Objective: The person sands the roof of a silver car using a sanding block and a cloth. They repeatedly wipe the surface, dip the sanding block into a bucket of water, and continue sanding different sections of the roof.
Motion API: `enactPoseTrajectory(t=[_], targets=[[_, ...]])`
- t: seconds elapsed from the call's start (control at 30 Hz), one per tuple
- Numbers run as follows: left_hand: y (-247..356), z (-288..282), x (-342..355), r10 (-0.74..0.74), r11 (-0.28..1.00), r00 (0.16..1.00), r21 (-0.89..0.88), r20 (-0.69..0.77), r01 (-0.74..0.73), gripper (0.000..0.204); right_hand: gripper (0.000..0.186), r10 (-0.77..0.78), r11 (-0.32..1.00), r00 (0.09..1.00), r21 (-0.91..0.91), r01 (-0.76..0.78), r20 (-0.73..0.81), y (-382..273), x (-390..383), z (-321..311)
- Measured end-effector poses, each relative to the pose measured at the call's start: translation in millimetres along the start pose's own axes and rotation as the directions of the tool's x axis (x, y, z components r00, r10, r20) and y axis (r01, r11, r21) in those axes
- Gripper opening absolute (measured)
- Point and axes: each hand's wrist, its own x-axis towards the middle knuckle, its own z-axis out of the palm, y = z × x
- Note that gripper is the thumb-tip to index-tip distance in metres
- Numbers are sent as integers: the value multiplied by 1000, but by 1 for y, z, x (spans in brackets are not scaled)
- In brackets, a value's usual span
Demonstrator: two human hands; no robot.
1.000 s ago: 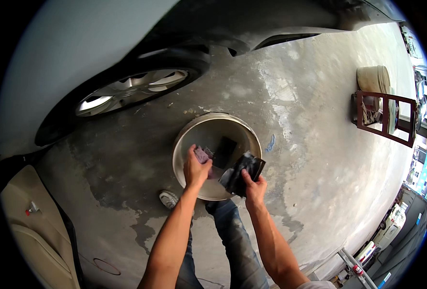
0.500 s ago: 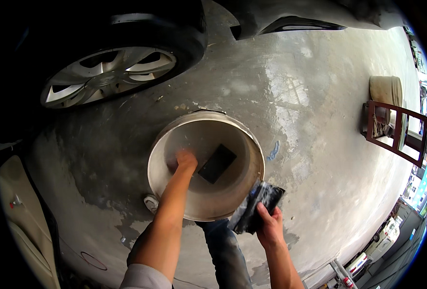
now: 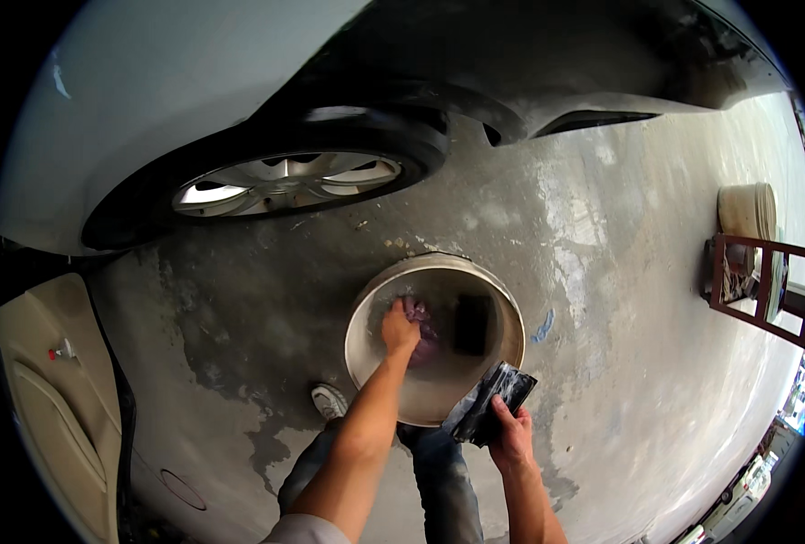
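Note:
Inside a round off-white bucket of cloudy water, my left hand grips a wet purple cloth with closed fingers. A dark rectangular flat piece lies in the bucket to the right of the cloth, apart from it. At the bucket's near right rim, my right hand is closed on a black, flat, flexible-looking piece with whitish wet streaks. My thumb presses on its upper face, and the other fingers are mostly hidden beneath it.
A light-coloured car with a silver-spoked wheel stands beyond the bucket. A beige door panel is at left. On the right are another bucket and a dark red frame. A blue scrap lies on the stained floor.
My left hand has come up, showing the purple cloth in its grip. The black piece stays in my right hand by the rim. The view has shifted, showing more of the car.

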Motion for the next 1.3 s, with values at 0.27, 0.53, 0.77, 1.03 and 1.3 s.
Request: enactPoseTrajectory(t=[0.27,0.53,0.77,1.03,1.3], targets=[[-23,47,-5,17,988,1000,156,12,-19,63,20,-37,998,999,-47,38,18,25,32,12],[79,-82,-134,282,719,895,-694,345,41,34,41,-47,984,986,180,18,160,8,15,-3],[175,-193,-248,600,766,551,-219,579,-604,67,55,-345,876,910,426,224,230,-1,-94,-8],[216,-399,-309,880,474,382,-484,282,-735,66,48,-597,741,645,636,216,476,-90,-166,49],[145,-748,-236,904,417,425,-131,-42,-900,33,52,-819,481,122,553,681,561,-271,-303,148]])
